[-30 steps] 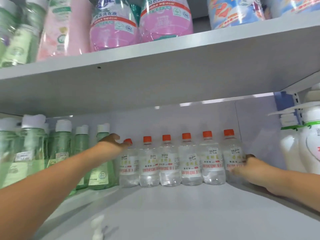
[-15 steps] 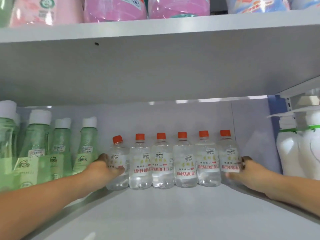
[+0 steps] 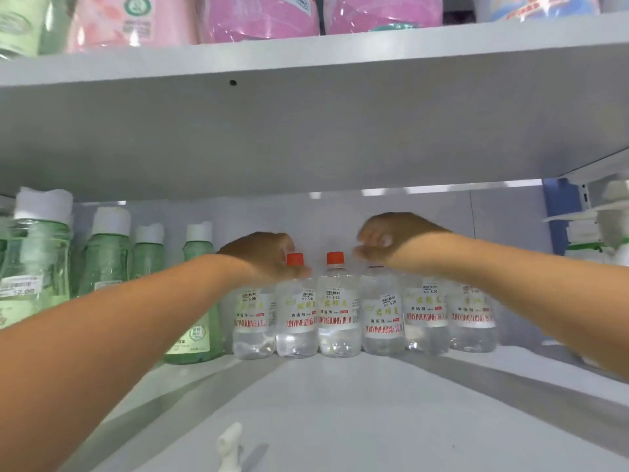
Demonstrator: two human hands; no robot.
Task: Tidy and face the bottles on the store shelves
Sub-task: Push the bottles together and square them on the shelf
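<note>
At the back of the lower shelf (image 3: 340, 396), the row of clear red-capped bottles (image 3: 335, 308) is being faced. Tops are being reached by both hands (image 3: 262, 257) (image 3: 391, 240); grip can't be told. Probably label-turning next.

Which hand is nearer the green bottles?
Left. The left hand is over the clear bottles' left end, just beside the green bottles; the right hand is farther right, over the row's right half.
</note>
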